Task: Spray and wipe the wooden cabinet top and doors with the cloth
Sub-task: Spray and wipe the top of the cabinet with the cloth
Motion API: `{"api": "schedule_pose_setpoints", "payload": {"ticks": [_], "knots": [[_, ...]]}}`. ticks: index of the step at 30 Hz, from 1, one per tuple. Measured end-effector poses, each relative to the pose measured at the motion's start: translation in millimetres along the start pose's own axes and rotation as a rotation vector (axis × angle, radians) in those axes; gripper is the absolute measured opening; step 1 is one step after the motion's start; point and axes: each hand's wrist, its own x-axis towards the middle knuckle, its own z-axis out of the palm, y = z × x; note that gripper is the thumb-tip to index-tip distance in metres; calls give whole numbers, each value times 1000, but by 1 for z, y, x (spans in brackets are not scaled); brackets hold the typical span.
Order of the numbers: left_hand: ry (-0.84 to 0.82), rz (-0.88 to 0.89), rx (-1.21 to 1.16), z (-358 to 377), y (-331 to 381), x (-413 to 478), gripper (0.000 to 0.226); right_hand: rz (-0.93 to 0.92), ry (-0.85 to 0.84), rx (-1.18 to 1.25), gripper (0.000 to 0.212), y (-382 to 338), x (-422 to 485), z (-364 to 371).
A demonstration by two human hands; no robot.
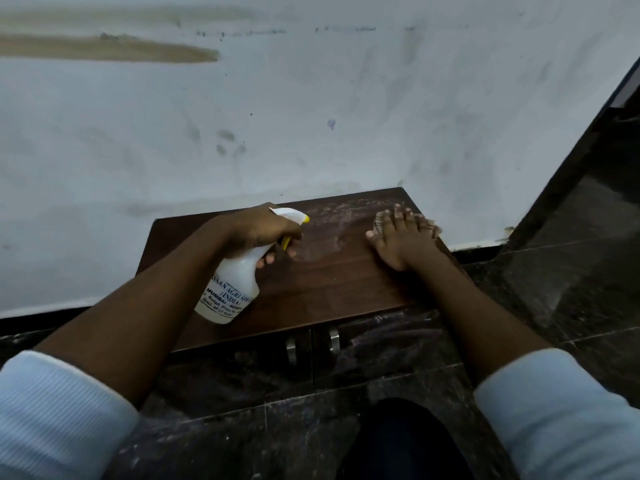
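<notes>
A low wooden cabinet stands against the wall, its brown top (332, 278) wet and streaked toward the back right. My left hand (263, 230) grips a white spray bottle (232, 289) with a yellow trigger and nozzle, held over the left half of the top and pointing right. My right hand (398, 233) lies flat with fingers spread on the right part of the top, pressing a cloth (431, 227) that shows only as a pale edge under the fingers. Below the top's front edge, the two doors (363, 344) carry metal handles (311, 344).
A stained white wall (311, 116) rises directly behind the cabinet. Dark speckled stone floor (242, 431) surrounds it, and a dark stone panel (588, 202) rises at the right. My dark-clad leg (398, 445) is in front of the doors.
</notes>
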Motion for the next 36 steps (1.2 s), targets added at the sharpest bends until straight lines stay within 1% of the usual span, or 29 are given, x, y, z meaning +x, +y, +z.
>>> {"api": "schedule_pose_setpoints", "payload": {"ticks": [1, 3, 4, 6, 8, 11, 14, 17, 18, 20, 22, 23, 24, 25, 28, 29, 31, 33, 35, 36], "knots": [[19, 4, -7, -3, -3, 1, 29, -38, 5, -4, 80, -14, 1, 2], [47, -11, 24, -8, -7, 2, 34, -186, 30, -21, 77, -38, -13, 10], [50, -24, 49, -9, -7, 3, 33, -250, 40, -18, 76, -42, -26, 14], [41, -38, 105, -10, -5, 1, 23, -299, 47, 1, 72, -38, -51, 17], [42, -34, 150, -11, -4, -1, 18, -285, 51, 0, 70, -26, -59, 17], [32, -39, 129, -12, -5, -1, 24, -218, 1, 8, 71, -20, -41, 10], [12, -36, 96, -14, -6, -7, 22, -114, 6, 1, 75, -43, -5, 4], [12, -35, 67, -17, -9, -16, 19, -101, 14, 7, 75, -86, 12, 2], [15, -38, 80, -19, -11, -19, 20, -142, 19, 1, 75, -104, 9, 2], [32, -40, 101, -25, -16, -26, 14, -303, 16, -4, 74, -132, -10, 5], [62, -39, 91, -32, -21, -34, 14, -457, 5, -33, 75, -138, -37, 12], [74, -39, 79, -36, -23, -39, 17, -488, 8, -53, 75, -131, -46, 14], [82, -36, 74, -40, -25, -42, 20, -481, 6, -66, 74, -118, -49, 15], [95, -28, 76, -43, -27, -47, 21, -432, 8, -85, 74, -104, -47, 12], [148, -23, 84, -51, -37, -56, 17, -184, -20, -108, 77, -79, -19, -3], [146, -22, 68, -52, -40, -58, 18, -130, -38, -92, 78, -83, -9, -7], [147, -19, 43, -54, -48, -60, 23, -115, -48, -46, 80, -110, 4, -7], [169, -25, 43, -54, -53, -60, 20, -192, -20, -14, 79, -143, 4, 1], [196, -26, 16, -56, -56, -59, 15, -351, -7, -28, 77, -167, -13, 8], [200, -37, -9, -57, -59, -57, 16, -436, -15, -35, 76, -171, -26, 12]]}}
